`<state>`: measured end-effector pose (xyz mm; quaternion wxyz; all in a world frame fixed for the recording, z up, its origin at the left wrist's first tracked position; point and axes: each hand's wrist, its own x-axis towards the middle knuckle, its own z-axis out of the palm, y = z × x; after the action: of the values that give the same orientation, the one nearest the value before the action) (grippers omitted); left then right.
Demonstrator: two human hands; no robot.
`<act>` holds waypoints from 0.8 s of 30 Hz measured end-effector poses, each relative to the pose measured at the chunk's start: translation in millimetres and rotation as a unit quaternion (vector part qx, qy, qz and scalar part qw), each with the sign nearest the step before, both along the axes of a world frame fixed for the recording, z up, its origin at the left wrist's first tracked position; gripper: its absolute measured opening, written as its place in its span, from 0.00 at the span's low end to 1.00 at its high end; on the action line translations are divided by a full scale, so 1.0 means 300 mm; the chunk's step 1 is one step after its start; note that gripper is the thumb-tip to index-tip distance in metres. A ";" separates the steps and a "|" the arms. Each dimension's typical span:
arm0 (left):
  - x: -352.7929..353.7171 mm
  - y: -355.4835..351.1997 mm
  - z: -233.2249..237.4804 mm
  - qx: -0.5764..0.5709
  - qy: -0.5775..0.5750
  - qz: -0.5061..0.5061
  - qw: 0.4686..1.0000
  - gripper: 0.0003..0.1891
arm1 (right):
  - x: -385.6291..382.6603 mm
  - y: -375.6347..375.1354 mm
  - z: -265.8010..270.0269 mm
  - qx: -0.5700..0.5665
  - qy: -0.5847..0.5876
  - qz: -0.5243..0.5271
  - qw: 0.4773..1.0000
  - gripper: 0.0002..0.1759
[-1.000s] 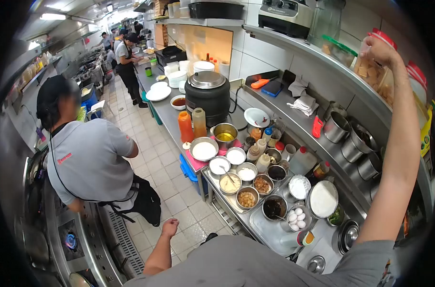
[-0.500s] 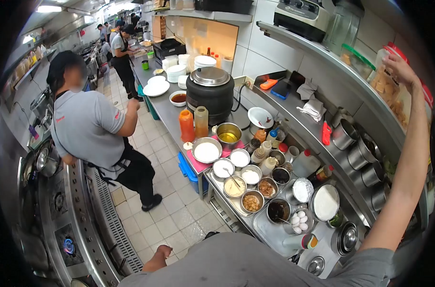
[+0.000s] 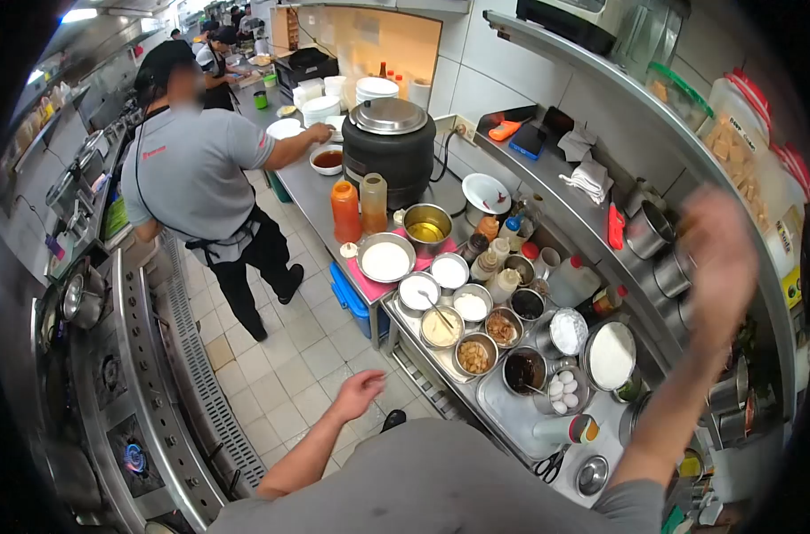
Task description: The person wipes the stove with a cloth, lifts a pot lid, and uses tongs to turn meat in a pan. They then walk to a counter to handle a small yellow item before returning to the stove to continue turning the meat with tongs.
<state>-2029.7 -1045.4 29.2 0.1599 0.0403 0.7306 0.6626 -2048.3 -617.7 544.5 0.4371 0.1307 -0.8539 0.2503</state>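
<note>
My left hand hangs over the tiled floor, fingers loosely stretched out and holding nothing. My right hand is smeared by motion in front of the lower wall shelf and its steel pots; its fingers cannot be made out. Just above it on the upper shelf stands a clear jar with a red lid and light brown chunks inside, apart from the hand. Below, on the counter, are a bowl of eggs, a steel bowl of white powder and a squeeze bottle.
A lit gas burner is on the stove at left. A co-worker stands in the aisle, one arm over the counter near the plates. A black soup kettle, sauce bottles and scissors sit on the counter.
My right hand has left the red-lidded jar and come down and toward me. My left hand has risen forward. The co-worker has turned and reached toward the plates.
</note>
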 end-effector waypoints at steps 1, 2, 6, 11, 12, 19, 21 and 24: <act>-0.034 0.100 0.110 0.061 0.024 -0.028 0.997 0.19 | 0.058 -0.121 -0.206 0.004 -0.109 0.051 0.993 0.13; -0.053 0.177 0.252 0.072 0.026 -0.080 0.994 0.20 | 0.094 -0.205 -0.392 -0.017 -0.215 0.096 0.972 0.10; -0.075 0.419 0.541 0.117 0.097 -0.208 0.966 0.24 | 0.206 -0.329 -1.058 -0.420 -0.419 0.121 0.796 0.05; 0.036 0.641 0.488 0.119 0.120 -0.366 0.915 0.24 | 0.504 -0.250 -1.204 -0.556 -0.380 0.020 0.739 0.02; 0.081 0.685 0.470 0.117 0.136 -0.373 0.910 0.20 | 0.570 -0.229 -1.191 -0.558 -0.371 0.000 0.743 0.02; 0.366 0.953 0.498 0.046 0.179 -0.514 0.838 0.12 | 1.012 -0.170 -1.184 -0.351 -0.189 -0.244 0.884 0.05; 0.484 1.009 0.505 0.045 0.040 -0.574 0.817 0.10 | 1.156 -0.176 -1.202 -0.415 -0.181 -0.267 0.851 0.05; 0.702 1.097 0.440 0.091 -0.077 -0.614 0.780 0.10 | 1.401 -0.168 -1.197 -0.409 -0.134 -0.325 0.842 0.05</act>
<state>-1819.1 -716.2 161.0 0.5843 0.4438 0.4722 0.4885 -1628.0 -668.3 185.3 0.3884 -0.3792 -0.7182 0.4354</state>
